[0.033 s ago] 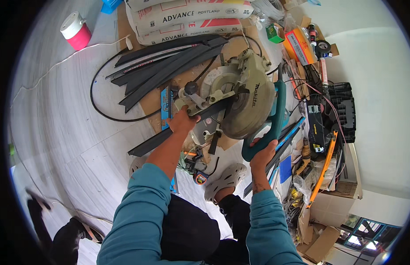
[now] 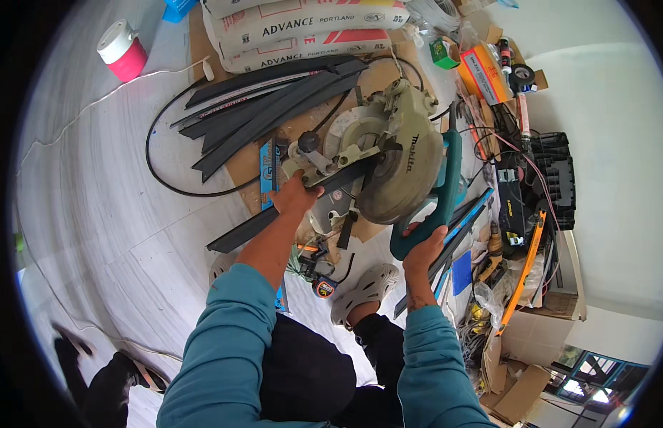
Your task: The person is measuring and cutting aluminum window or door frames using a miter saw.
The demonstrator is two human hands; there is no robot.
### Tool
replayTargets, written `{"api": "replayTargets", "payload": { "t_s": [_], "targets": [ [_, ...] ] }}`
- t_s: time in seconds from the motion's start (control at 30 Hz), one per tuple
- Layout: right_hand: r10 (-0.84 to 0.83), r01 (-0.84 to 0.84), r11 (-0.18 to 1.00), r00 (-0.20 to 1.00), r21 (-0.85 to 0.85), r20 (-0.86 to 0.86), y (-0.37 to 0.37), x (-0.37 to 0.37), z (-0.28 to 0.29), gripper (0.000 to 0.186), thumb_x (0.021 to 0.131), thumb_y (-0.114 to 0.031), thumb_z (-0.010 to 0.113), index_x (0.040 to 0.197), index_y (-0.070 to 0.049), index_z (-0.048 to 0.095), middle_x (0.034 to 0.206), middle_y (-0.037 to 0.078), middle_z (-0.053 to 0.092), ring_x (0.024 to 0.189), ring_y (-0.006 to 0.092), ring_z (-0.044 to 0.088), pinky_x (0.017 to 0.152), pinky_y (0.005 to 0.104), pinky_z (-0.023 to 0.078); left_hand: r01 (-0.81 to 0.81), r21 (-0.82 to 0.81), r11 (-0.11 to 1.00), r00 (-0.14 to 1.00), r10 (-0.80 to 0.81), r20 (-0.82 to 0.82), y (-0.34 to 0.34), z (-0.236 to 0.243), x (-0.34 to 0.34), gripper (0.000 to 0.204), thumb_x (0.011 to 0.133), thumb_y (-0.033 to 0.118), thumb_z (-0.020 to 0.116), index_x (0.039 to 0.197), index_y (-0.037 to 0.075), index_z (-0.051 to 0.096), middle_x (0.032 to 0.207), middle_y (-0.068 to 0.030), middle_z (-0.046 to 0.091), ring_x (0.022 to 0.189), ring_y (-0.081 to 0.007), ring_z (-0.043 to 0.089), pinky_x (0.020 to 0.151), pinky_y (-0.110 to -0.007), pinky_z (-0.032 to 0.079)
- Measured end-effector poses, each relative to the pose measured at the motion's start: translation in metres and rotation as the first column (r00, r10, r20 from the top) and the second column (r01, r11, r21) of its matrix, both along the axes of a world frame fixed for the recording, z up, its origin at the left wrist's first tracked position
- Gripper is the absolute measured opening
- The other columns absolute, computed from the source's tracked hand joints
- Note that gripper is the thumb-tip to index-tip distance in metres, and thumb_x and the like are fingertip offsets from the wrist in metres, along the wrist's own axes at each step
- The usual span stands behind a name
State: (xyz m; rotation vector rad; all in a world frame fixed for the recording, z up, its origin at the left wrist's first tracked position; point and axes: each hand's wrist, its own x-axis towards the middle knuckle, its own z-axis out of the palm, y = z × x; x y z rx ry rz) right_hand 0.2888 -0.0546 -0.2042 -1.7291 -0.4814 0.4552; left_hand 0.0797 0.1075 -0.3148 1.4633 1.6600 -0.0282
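My left hand (image 2: 294, 195) is closed on a dark grey trim strip (image 2: 247, 232), pressing it against the fence of the miter saw (image 2: 408, 160). The strip runs from the lower left up to the blade guard (image 2: 392, 192), which hides its far end and the blade's edge. My right hand (image 2: 424, 248) is wrapped round the saw's teal handle (image 2: 449, 192), near its lower end. A black clamp knob (image 2: 309, 143) stands just beyond my left hand. Under the saw's front lies a tape measure (image 2: 324, 287).
Several dark trim pieces (image 2: 267, 107) lie beyond the saw, before stacked cement bags (image 2: 310, 25). A black cable (image 2: 149, 153) loops on the left floor. Tools, a toolbox (image 2: 553, 182) and an orange level (image 2: 524, 274) crowd the right. Someone's dark-clothed leg (image 2: 107, 392) shows lower left.
The dark shape beside the other person's leg at the lower left has shifted slightly down and right. My hands, the strip and the saw look unchanged.
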Motion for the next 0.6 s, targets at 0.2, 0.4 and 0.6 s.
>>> {"api": "replayTargets", "payload": {
  "t_s": [0.2,0.4,0.6],
  "targets": [
    [0.012,-0.012,1.000,0.999,0.021,0.034,0.003,-0.001,0.000,0.069,0.096,-0.065,0.034,0.097,0.001,0.054,0.072,0.013,0.062,0.060,0.0210,0.061,0.058,0.0328,0.049,-0.002,0.007,1.000,1.000,0.002,0.008,-0.002,-0.003,0.001,0.073,0.077,0.055,0.074,0.138,0.024,0.049,0.114,-0.0079,0.070,0.107,-0.0268,0.065,0.102,-0.054,0.028],
    [-0.068,0.066,0.986,0.998,-0.153,-0.007,0.024,0.003,0.068,0.069,0.096,-0.066,0.036,0.092,0.000,0.054,0.069,0.012,0.062,0.054,0.0208,0.060,0.051,0.0332,0.049,-0.005,0.007,1.000,0.999,0.005,0.037,-0.002,-0.007,-0.004,0.075,0.078,0.056,0.072,0.140,0.023,0.047,0.113,-0.0086,0.070,0.108,-0.0271,0.065,0.102,-0.051,0.028],
    [-0.059,0.057,0.982,0.998,-0.178,-0.003,0.024,0.009,0.076,0.069,0.095,-0.067,0.036,0.091,0.000,0.054,0.068,0.012,0.062,0.052,0.0206,0.059,0.049,0.0328,0.048,0.012,0.047,0.999,1.000,-0.013,0.026,-0.005,-0.010,-0.001,0.075,0.076,0.056,0.073,0.139,0.023,0.048,0.111,-0.0113,0.071,0.106,-0.0289,0.065,0.099,-0.049,0.030]
  ]
}}
